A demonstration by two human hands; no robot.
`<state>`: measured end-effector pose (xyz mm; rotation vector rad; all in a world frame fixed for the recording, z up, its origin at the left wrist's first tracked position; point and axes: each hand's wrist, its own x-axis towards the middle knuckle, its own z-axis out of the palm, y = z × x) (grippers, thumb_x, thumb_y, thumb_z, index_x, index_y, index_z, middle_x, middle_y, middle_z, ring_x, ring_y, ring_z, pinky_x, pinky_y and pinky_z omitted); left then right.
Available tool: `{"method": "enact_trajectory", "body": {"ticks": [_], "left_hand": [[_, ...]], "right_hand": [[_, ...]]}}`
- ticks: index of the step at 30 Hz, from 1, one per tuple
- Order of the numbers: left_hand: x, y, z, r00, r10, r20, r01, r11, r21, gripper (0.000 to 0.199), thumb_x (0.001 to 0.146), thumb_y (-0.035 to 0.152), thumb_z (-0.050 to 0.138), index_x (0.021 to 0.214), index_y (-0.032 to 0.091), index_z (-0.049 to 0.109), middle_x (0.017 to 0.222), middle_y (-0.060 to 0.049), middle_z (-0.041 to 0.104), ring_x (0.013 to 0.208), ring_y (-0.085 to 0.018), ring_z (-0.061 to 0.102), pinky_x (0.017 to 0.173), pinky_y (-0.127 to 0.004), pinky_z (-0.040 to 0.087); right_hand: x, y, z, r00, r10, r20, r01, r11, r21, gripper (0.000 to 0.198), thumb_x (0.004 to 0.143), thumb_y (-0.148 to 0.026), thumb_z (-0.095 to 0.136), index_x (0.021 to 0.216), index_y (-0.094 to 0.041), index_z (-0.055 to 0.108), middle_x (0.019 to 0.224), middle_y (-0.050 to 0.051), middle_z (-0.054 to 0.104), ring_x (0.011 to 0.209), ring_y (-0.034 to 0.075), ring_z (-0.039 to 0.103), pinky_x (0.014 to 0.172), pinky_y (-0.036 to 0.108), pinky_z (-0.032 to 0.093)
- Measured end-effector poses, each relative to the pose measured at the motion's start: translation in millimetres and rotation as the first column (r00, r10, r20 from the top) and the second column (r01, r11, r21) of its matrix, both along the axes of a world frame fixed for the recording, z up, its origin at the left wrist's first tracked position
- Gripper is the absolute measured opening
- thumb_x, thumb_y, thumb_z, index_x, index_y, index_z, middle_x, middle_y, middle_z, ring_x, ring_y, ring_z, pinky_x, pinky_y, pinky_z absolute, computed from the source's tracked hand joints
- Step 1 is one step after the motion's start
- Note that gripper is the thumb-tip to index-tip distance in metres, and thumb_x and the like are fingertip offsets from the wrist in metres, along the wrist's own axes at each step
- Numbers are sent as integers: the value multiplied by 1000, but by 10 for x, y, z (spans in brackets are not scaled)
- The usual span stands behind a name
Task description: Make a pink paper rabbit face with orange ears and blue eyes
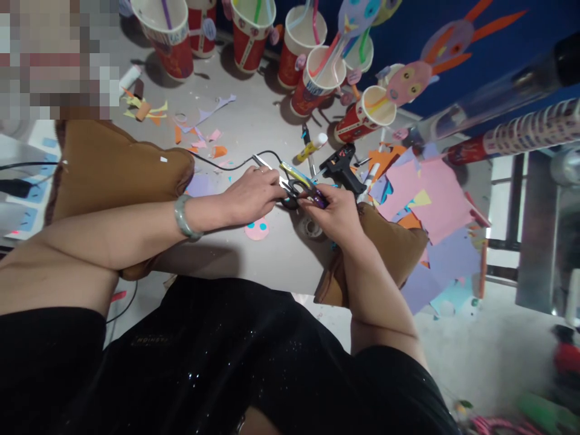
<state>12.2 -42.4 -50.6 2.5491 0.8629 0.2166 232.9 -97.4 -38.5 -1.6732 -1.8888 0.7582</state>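
Scissors [290, 186] are held over the middle of the table [281, 260], the left hand [256, 196] curled narrowly around their blades. The right hand [338, 214] grips what is probably a yellow-and-purple marker [297, 173] beside the handles. A black glue gun [343, 169] lies just right, a pink paper disc [257, 231] toward the near edge, paper cups [251, 51] along the far edge.

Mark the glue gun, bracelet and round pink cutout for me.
Glue gun [346, 168], head view: its black body.
Bracelet [181, 218], head view: its pale green band.
Round pink cutout [257, 231], head view: its pink middle.
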Motion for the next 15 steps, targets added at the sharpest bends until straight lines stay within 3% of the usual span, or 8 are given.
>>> {"method": "enact_trajectory", "body": {"ticks": [5,9,15], "left_hand": [[-21,93,-41,994,90,69,-84,992,-92,37,86,8,51,107,19,79,102,-10,70,104,-28,63,91,-43,47],[-57,183,-90,955,229,186,-198,965,-172,37,81,3,50,102,17,76,100,-7,74,96,-23,66,89,-37,48],[-93,213,-78,910,335,243,-260,920,-294,40,72,0,51,100,17,74,82,-1,70,78,-17,63,79,-31,48]], "right_hand": [[-108,43,-98,997,64,40,-64,998,2,16,81,-28,64,68,-19,66,61,0,58,60,14,47,61,28,33],[-161,75,-138,982,86,170,-82,996,-26,16,83,-27,63,70,-19,68,63,2,60,60,15,47,62,29,30],[-217,98,-107,919,103,381,-79,994,-79,12,84,-22,63,81,-20,74,78,6,73,73,21,60,64,31,28]]}}
